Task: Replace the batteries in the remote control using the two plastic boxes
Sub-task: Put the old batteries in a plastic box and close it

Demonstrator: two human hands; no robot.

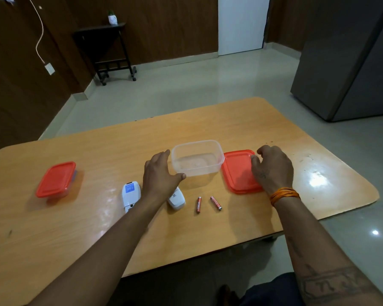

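One head-worn, wide-angle view looks forward and down from above the near edge of the table [274, 133]. Both forearms reach into the picture from the bottom, the hands near the middle. Beyond the table's far edge it takes in floor [186, 85], the wall and a door [241, 25].

Glossy wood-look table [252, 133] with plastic things.
Clear plastic box [197, 159]; smooth red plastic lid [237, 173]; shiny floor [186, 89].
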